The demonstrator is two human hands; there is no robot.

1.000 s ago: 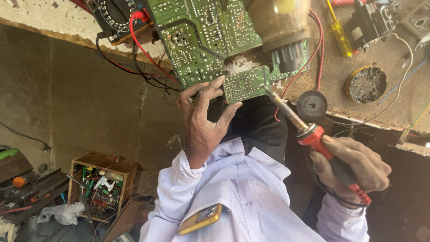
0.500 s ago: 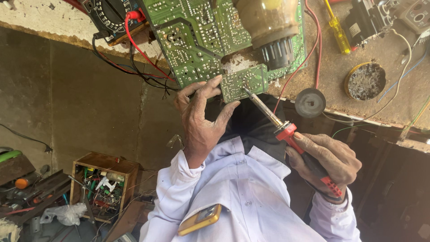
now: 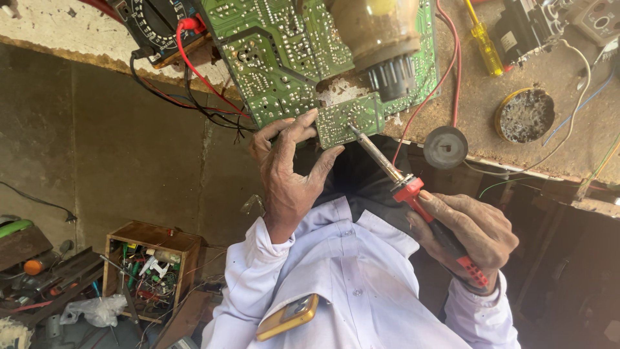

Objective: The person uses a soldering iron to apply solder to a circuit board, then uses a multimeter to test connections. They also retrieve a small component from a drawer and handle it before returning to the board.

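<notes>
The left hand (image 3: 290,174) pinches a small green circuit board (image 3: 349,120) between thumb and fingers at the edge of the workbench (image 3: 491,136), just below a larger green board (image 3: 278,58); the right hand (image 3: 468,232) is closed around the red handle of a soldering iron (image 3: 400,181), its tip touching the small board's face; a round tin of solder residue (image 3: 524,115) and a yellow screwdriver (image 3: 483,44) lie on the bench nearby; a wooden box of parts (image 3: 150,268) sits lower left; a yellow phone (image 3: 287,317) pokes from the white shirt pocket.
</notes>
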